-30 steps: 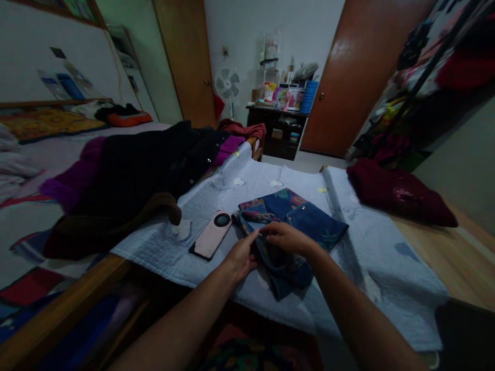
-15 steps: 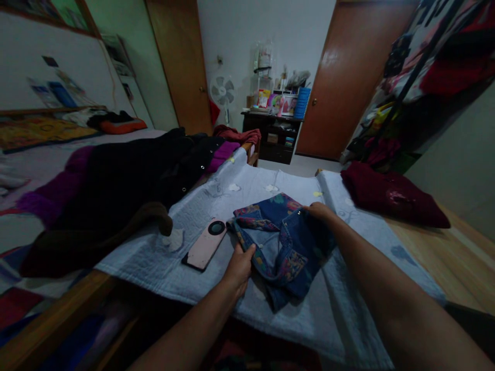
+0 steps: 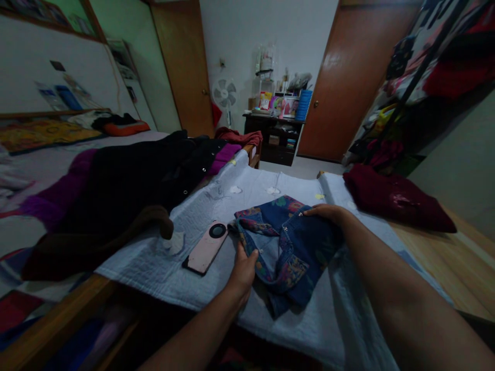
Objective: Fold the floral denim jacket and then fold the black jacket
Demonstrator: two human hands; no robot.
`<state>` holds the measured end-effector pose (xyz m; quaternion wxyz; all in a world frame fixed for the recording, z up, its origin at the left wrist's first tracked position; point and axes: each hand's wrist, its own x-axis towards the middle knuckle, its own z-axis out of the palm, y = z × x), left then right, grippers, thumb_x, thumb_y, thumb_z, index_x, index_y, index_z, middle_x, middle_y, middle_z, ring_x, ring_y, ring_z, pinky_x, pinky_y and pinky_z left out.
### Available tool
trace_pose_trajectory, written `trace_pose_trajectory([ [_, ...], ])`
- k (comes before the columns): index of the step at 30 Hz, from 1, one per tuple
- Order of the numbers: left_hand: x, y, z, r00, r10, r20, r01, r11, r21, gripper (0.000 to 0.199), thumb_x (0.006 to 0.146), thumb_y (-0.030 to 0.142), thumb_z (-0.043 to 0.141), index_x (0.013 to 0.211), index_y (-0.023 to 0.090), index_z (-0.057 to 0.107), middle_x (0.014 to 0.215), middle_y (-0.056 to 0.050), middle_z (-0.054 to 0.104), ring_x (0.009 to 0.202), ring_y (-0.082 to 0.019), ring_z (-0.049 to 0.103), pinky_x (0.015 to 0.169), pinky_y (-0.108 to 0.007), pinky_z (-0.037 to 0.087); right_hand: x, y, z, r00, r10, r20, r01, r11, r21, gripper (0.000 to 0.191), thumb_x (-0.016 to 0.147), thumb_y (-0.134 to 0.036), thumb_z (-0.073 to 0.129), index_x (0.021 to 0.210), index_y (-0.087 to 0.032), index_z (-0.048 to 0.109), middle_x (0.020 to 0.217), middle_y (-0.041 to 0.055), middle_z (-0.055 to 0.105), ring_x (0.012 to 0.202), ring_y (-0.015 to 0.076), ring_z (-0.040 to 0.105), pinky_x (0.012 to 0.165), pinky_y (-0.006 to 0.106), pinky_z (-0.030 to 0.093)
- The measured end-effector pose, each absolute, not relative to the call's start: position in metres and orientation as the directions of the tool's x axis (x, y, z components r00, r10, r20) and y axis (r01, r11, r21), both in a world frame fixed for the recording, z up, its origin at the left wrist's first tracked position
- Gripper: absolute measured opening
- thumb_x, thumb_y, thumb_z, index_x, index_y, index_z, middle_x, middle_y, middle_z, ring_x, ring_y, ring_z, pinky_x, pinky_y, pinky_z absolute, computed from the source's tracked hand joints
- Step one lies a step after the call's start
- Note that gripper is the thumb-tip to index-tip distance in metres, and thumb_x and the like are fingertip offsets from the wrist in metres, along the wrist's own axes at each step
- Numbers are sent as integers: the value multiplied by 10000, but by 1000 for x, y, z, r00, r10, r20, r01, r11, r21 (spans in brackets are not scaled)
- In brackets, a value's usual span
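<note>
A small blue denim jacket point(image 3: 294, 268) with floral-patterned trim and metal snaps lies bunched on a light blue quilted cloth point(image 3: 216, 309), its collar opening facing me. My left hand point(image 3: 244, 268) is closed on the collar's near left edge, thumb on top and the other fingers partly hidden under the fabric. At the far right side of the jacket, my right hand point(image 3: 328, 212) holds the fabric beside the snaps, fingers pointing left over it and thumb out of sight. Just left of the jacket rests a pink phone point(image 3: 206, 250), its round black camera ring up.
Black and purple clothing point(image 3: 127, 175) is heaped on the left. A folded maroon garment point(image 3: 398, 201) sits on the wooden surface point(image 3: 444, 257) at right. Farther back are a white fan point(image 3: 225, 93), a dark cabinet point(image 3: 270, 139) and hanging clothes point(image 3: 460, 77).
My right hand has shifted slightly right, with its fingers lying more stretched along the fabric. The jacket's right side has spread a little rightward. My left hand keeps its hold.
</note>
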<state>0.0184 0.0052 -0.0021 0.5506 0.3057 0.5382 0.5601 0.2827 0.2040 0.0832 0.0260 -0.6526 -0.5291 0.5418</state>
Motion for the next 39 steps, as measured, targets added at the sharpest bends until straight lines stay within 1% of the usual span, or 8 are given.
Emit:
trace_pose_trajectory([
  [6,4,11,4,-245,954,-173,-338,83,937,586,811,154,585,1355,293,415,1369,-44,550,1186,-191,574,961,-302,491,286,180,92,-184,758,-626,468,-492,-734,339,796,-343,660,1096,-186,650,993,127,722,814,248,692,730,384,549],
  [12,-26,45,34,-109,983,-146,-278,110,954,586,735,106,582,1299,232,486,1154,-63,673,914,-190,678,815,-302,545,283,143,105,-66,817,-573,276,-537,-797,354,769,-331,689,1101,-220,633,952,107,734,787,259,696,687,388,577],
  [21,-64,139,96,255,961,-108,234,47,971,537,630,88,566,1153,205,586,962,-17,694,746,-181,646,663,-268,517,268,64,84,104,911,-398,-6,-400,-917,403,739,-260,672,1123,-186,575,896,62,726,733,196,685,651,295,557],
  [24,-60,170,123,330,935,-130,494,-54,868,464,648,76,534,1087,205,614,875,5,683,720,-167,619,683,-252,491,253,32,67,123,925,-360,-183,-335,-924,440,722,-309,696,1122,-188,559,926,61,725,762,199,688,682,298,556],
  [28,-40,206,152,463,881,-96,721,-311,619,420,692,60,537,1070,215,635,982,6,683,879,-165,609,774,-221,455,229,-9,44,142,949,-280,-294,-230,-928,619,702,-422,733,1231,-228,475,1093,74,689,910,241,683,736,343,563],
  [33,-11,228,145,427,900,-90,886,-396,242,427,746,101,593,1149,236,626,1112,-27,673,1020,-201,601,868,-253,437,211,-48,12,-31,921,-388,-137,-388,-911,576,723,-547,662,1134,-231,412,829,25,680,604,190,662,456,271,491],
  [36,1,220,123,344,939,-8,924,-337,178,529,802,160,573,1326,194,503,1266,-136,584,1135,-282,556,929,-360,427,220,-57,8,-271,848,-456,90,-450,-889,463,735,-537,611,1020,-209,452,728,9,666,489,145,607,391,207,387],
  [39,7,194,102,325,936,136,929,-343,137,531,866,194,499,1391,177,421,1292,-163,548,1176,-297,527,972,-420,405,236,-49,25,-293,878,-380,259,-309,-915,339,789,-473,551,986,-200,505,739,6,664,514,122,594,414,196,365],
])
